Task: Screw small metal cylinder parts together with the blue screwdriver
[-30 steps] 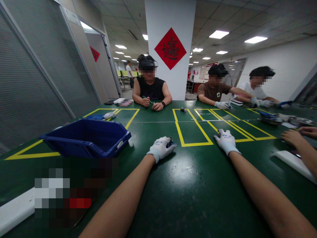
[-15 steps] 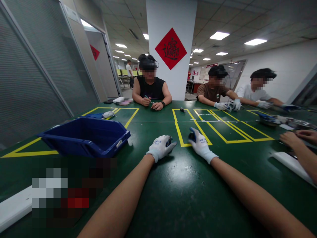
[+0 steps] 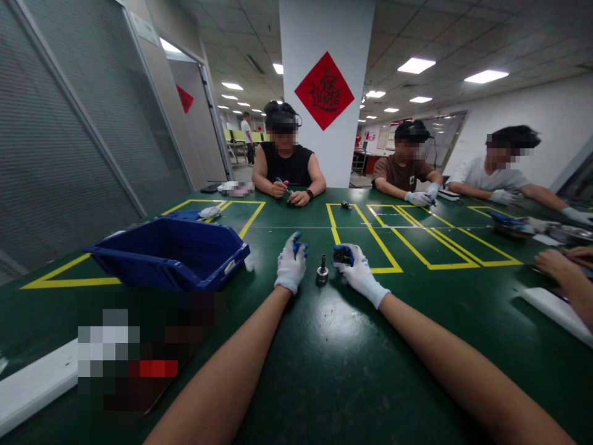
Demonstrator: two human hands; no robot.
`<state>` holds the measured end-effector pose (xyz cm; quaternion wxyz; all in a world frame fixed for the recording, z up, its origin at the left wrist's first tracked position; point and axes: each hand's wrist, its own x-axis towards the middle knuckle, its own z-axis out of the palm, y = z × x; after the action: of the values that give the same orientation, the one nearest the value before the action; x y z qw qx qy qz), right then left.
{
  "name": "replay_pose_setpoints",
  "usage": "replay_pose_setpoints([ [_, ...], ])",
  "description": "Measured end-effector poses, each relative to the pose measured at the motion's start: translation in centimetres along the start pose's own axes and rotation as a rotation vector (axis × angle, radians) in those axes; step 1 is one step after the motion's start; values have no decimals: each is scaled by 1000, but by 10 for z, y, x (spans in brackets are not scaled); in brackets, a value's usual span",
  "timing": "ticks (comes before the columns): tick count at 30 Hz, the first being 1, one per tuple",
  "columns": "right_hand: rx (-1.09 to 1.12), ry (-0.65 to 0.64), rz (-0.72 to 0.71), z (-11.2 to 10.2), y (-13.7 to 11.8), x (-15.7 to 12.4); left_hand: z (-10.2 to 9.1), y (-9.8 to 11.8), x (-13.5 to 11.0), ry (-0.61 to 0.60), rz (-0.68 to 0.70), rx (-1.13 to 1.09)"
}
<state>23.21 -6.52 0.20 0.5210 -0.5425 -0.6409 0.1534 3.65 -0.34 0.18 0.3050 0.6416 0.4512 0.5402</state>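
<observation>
Both my hands wear white gloves with blue fingertips and rest on the green table (image 3: 324, 364). A small metal part (image 3: 322, 272), a round base with an upright pin, stands on the table between them. My left hand (image 3: 291, 262) is just left of it, fingers stretched upward and holding nothing. My right hand (image 3: 356, 269) sits just right of it, fingers curled round a small dark part (image 3: 341, 255).
A blue bin (image 3: 171, 254) stands at the left. Yellow tape lines (image 3: 370, 238) mark boxes ahead. Three people sit across the table, one in black (image 3: 287, 164). Another person's hand (image 3: 553, 262) and a white tray (image 3: 556, 312) are at the right. A white pillar (image 3: 327, 93) stands behind.
My left hand let go of the metal part, which now stands on the table, and opened. My right hand came in from the right, holding a dark part, to beside the metal part.
</observation>
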Motion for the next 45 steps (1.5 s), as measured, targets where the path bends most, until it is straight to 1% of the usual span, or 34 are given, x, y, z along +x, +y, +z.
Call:
replay_pose_setpoints([
  [3, 70, -87, -1, -4, 1, -1, 4, 2, 2, -38, -93, -296],
  [5, 104, -126, -14, -4, -1, -2, 7, 9, 3, -124, -150, -464],
  [7, 115, -136, -13, -4, -2, -2, 9, 17, 3, -228, -181, -596],
  [9, 122, -144, -9, -3, -3, -3, 9, 25, 3, -292, -186, -680],
  [12, 129, -162, -15, -3, -5, -4, 6, 31, 2, -338, -170, -717],
  [16, 111, -170, -38, -3, -8, -6, 6, 37, -1, -345, -170, -692],
  [21, 74, -144, -92, -3, -11, -7, 10, 44, -7, -350, -157, -681],
  [30, 31, -150, -134, -5, -11, -7, 8, 45, -9, -380, -97, -635],
  [36, -38, -127, -137, -1, -4, -5, 9, 43, -8, -412, -24, -574],
  [41, -164, -80, -143, 0, 4, -4, 10, 44, -11, -418, 95, -397],
  [45, -217, -62, -129, -2, 7, -3, 7, 47, -17, -402, 176, -109],
])
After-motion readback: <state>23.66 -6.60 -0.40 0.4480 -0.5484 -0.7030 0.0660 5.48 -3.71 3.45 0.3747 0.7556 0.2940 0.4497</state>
